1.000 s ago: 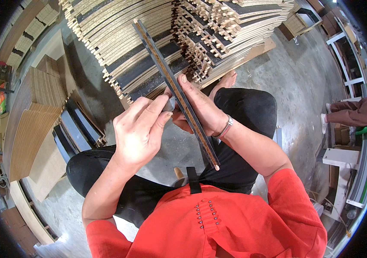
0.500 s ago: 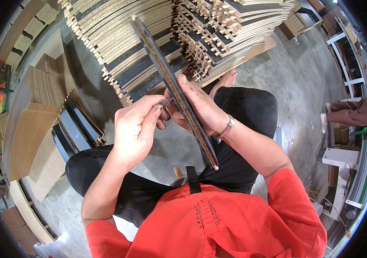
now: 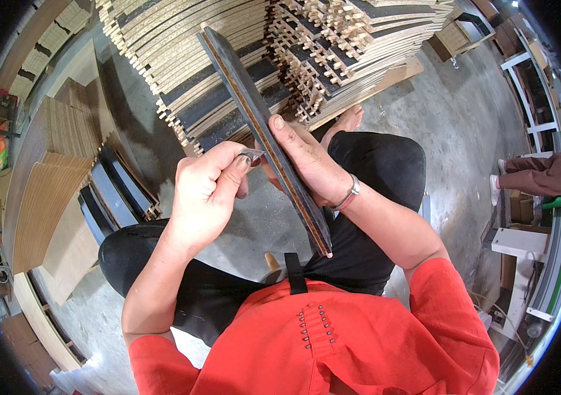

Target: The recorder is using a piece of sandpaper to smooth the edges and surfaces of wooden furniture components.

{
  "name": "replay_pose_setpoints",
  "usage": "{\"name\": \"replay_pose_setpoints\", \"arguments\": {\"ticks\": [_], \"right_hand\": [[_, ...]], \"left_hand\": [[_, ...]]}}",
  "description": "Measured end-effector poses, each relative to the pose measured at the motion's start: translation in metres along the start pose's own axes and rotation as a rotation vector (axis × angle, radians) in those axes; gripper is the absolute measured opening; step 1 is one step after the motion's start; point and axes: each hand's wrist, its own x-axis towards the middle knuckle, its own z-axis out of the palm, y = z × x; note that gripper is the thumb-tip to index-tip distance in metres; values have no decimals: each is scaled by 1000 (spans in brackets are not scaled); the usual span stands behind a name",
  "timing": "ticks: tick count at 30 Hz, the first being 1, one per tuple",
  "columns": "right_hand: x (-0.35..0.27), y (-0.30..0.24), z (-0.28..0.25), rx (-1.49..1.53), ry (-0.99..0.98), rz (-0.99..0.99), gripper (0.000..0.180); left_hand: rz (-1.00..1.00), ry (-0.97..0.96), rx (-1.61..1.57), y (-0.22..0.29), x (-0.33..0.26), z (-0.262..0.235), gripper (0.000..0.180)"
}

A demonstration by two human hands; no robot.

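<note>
My right hand (image 3: 303, 158) grips a long, narrow dark board (image 3: 249, 85) held slantwise in front of me, its brown edge strip turned up. The right thumb lies along the dark face, and the other fingers go round behind the board, partly hidden. Between thumb and fingers, my left hand (image 3: 201, 194) pinches a small, thin metal blade (image 3: 253, 154). The blade sits close to the board's left side, near its middle; I cannot tell whether it touches.
Beyond my hands stands a big stack of narrow boards (image 3: 208, 66), with wooden pegs (image 3: 320, 39) sticking out. Curved brown panels (image 3: 50, 197) are piled at left, near dark and blue-grey pieces (image 3: 112, 191). Another person's legs (image 3: 537, 172) show at far right.
The board has rolled so that more of its dark face shows. My left hand and the blade have shifted slightly, and the blade shows more clearly beside the board.
</note>
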Motion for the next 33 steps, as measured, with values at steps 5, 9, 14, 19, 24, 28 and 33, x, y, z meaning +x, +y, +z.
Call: {"name": "replay_pose_setpoints", "arguments": {"ticks": [5,9,14,19,24,28,33], "right_hand": [[1,3,-2,-45,7,-41,62],[4,3,5,-26,110,-61,63],[5,-4,-5,-41,-18,2,62],[3,3,-3,-87,63,-6,65],[4,17,1,-308,49,-198,82],[-39,-30,-31,-437,287,-410,76],[-140,-110,-111,-693,763,-710,56]], "left_hand": [[-87,-31,-56,5,0,1,12],[-30,-83,-25,0,-3,7,13],[-91,8,-95,0,6,-1,14],[-22,72,-139,4,2,3,9],[-146,263,-487,-25,-2,2,13],[-105,300,-672,-42,11,5,7],[-117,283,-579,-37,3,-18,13]]}}
